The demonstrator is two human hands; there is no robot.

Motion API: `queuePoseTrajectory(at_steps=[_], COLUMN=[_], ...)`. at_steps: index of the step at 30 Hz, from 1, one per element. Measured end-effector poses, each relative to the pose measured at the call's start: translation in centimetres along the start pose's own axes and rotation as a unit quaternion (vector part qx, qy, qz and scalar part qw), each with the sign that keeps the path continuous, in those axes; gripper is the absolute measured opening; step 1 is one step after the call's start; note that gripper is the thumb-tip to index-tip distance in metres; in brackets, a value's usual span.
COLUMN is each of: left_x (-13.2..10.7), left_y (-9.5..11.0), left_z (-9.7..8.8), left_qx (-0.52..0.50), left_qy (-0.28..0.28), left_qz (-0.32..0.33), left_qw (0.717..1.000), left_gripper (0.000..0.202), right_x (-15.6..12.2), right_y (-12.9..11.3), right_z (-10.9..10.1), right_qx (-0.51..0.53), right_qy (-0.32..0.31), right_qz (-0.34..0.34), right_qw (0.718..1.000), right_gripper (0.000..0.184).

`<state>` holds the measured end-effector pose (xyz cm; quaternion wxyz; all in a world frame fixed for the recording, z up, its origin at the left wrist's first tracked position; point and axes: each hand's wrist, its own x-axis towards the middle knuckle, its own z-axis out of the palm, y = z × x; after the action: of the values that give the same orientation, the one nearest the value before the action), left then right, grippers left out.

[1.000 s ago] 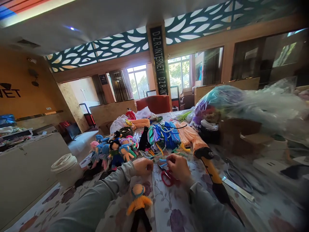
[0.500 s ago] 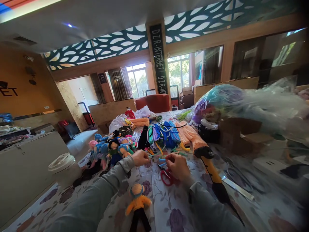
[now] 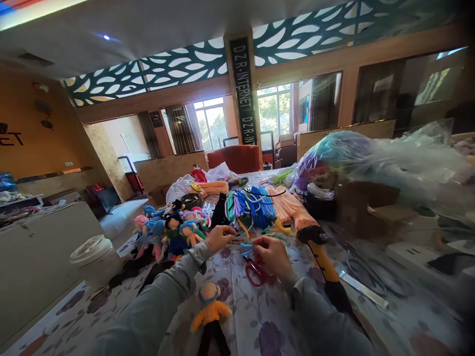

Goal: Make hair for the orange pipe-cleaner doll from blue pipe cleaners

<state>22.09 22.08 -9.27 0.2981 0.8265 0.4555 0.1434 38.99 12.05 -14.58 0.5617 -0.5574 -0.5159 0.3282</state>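
Right hand (image 3: pixel 272 256) pinches a blue strip (image 3: pixel 246 246), scissors (image 3: pixel 262 275) just beneath; left hand (image 3: pixel 219 239) narrows, contents unclear. Nearer, tablecloth (image 3: pixel 248 311) spreads rightward from the edge of the doll (image 3: pixel 211 312).

Dim overall, bright daylight through far windows (image 3: pixel 211 124), blur toward the right edge.

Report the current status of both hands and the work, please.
Right hand pinching light-blue chenille piece. Left hand facing it, contents unclear. Red-handled scissors close by right hand. Orange-topped doll lying in front.
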Motion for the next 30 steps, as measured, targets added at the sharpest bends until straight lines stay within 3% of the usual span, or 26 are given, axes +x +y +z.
queuePoseTrajectory(at_steps=[6, 14, 20, 27, 30], left_x=[-1.8, -2.4, -2.4, -2.0, -2.1], left_y=[1.6, 2.4, 2.3, 0.6, -0.2], left_z=[0.5, 1.1, 1.4, 0.0, -0.4], left_qx=[-0.067, -0.103, -0.049, 0.034, 0.053], left_qy=[-0.051, -0.089, -0.12, -0.123, -0.133], left_qz=[0.02, 0.016, -0.002, -0.067, -0.1], left_qw=[0.996, 0.991, 0.992, 0.99, 0.985], left_gripper=[0.023, 0.037, 0.017, 0.019, 0.021], right_x=[-0.2, -0.3, -0.4, -0.6, -0.7], right_y=[-0.6, -0.2, -0.1, -0.9, -1.2], right_z=[0.1, 0.4, 0.6, 0.0, -0.2], right_qx=[0.062, 0.047, 0.032, -0.003, -0.044], right_qy=[-0.024, -0.006, -0.006, -0.003, 0.004], right_qz=[0.023, 0.024, 0.024, 0.024, 0.007], right_qw=[0.998, 0.999, 0.999, 1.0, 0.999], right_gripper=[0.015, 0.015, 0.017, 0.027, 0.022])
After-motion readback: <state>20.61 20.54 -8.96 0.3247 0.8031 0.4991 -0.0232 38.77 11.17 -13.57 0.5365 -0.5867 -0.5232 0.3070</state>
